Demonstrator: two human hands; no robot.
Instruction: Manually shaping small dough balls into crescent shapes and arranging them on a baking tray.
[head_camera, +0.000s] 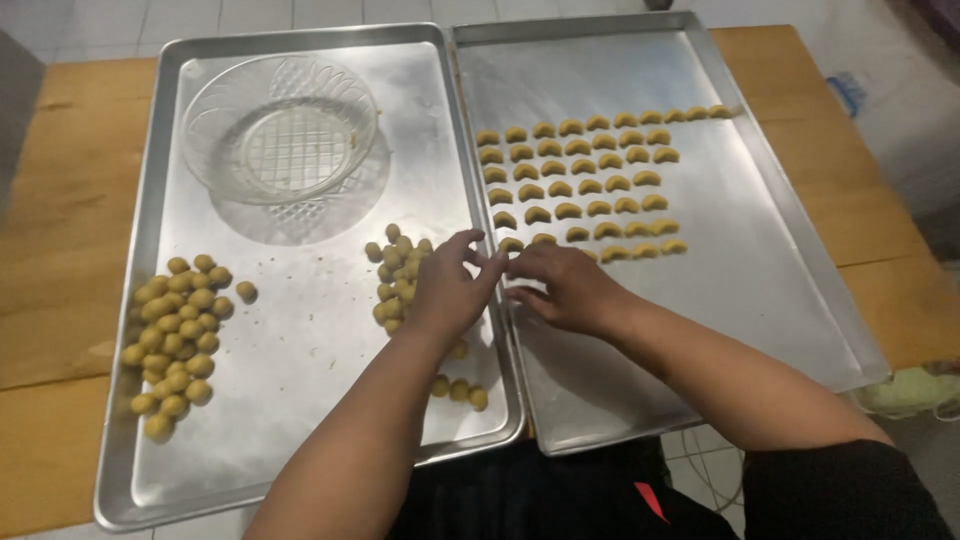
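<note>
Two metal baking trays lie side by side on a wooden table. My left hand rests over a cluster of yellow dough balls near the right edge of the left tray. My right hand lies on the right tray, fingertips meeting the left hand's over the seam between the trays. Whether a dough piece is pinched between the fingers is hidden. Rows of crescent-shaped dough pieces fill the right tray above my right hand.
A second pile of dough balls sits at the left tray's left side. An empty clear glass bowl stands at its top. The wooden table shows around the trays; tiled floor lies beyond.
</note>
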